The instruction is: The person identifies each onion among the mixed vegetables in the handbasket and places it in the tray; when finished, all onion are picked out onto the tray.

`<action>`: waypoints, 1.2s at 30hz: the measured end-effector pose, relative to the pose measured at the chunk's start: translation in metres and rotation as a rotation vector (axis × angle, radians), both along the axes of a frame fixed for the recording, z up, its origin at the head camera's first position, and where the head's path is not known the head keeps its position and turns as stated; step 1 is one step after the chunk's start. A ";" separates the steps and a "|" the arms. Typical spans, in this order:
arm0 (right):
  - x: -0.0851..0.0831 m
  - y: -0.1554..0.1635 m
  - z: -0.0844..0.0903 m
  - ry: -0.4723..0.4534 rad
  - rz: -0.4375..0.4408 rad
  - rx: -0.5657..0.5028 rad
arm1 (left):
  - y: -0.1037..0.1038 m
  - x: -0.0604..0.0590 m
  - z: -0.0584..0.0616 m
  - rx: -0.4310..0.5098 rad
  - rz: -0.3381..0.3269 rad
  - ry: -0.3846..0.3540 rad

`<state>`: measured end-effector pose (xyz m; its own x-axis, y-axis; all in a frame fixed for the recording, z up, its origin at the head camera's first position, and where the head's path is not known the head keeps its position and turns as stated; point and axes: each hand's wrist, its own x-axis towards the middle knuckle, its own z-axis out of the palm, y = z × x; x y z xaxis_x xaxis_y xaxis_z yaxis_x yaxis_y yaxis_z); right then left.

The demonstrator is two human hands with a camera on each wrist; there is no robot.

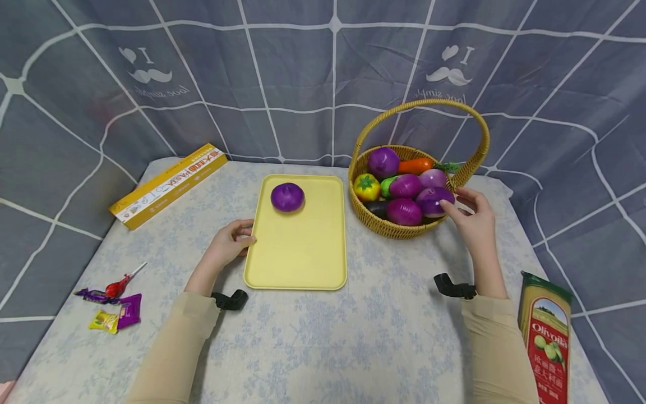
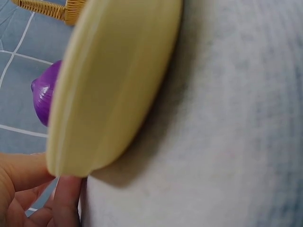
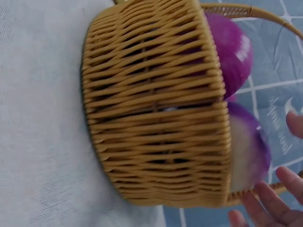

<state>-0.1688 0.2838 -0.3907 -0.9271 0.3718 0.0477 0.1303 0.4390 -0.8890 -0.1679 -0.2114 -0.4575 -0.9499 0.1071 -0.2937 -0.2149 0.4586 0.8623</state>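
A pale yellow tray (image 1: pixel 298 252) lies on the table, bearing a purple onion (image 1: pixel 287 197) near its far left corner. My left hand (image 1: pixel 233 242) pinches the tray's left edge, thumb above and fingers below. To the tray's right stands a wicker basket (image 3: pixel 156 109) with a tall handle. My right hand (image 1: pixel 475 216) reaches over its front right rim, beside a purple-and-white onion (image 3: pixel 248 146). In the right wrist view the fingertips (image 3: pixel 265 196) are right at that onion, and the thumb stands apart from it.
In the basket are more purple onions (image 1: pixel 404 211), a carrot (image 1: pixel 416 165) and a yellow pepper-like vegetable (image 1: pixel 367 188). A pasta box (image 1: pixel 169 185) lies back left. Wrapped candies (image 1: pixel 129 310) and a lollipop (image 1: pixel 117 287) lie at left, an Olivoila pasta bag (image 1: pixel 547 342) at right. Patterned cloth surrounds the table.
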 end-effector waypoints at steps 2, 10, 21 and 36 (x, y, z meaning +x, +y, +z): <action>-0.002 0.001 -0.003 -0.017 0.037 -0.003 | 0.000 0.000 0.000 0.001 0.001 0.003; -0.010 0.001 -0.012 -0.075 0.104 0.023 | 0.000 0.000 -0.003 0.007 0.012 0.002; -0.014 0.001 -0.021 -0.075 0.165 0.024 | -0.001 0.000 -0.004 -0.007 0.010 0.004; -0.007 -0.005 -0.016 0.001 0.041 0.016 | 0.000 -0.001 -0.004 -0.015 0.011 0.017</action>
<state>-0.1758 0.2790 -0.4063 -0.9416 0.3322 0.0544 0.1105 0.4577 -0.8822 -0.1690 -0.2117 -0.4614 -0.9558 0.0925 -0.2791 -0.2054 0.4695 0.8587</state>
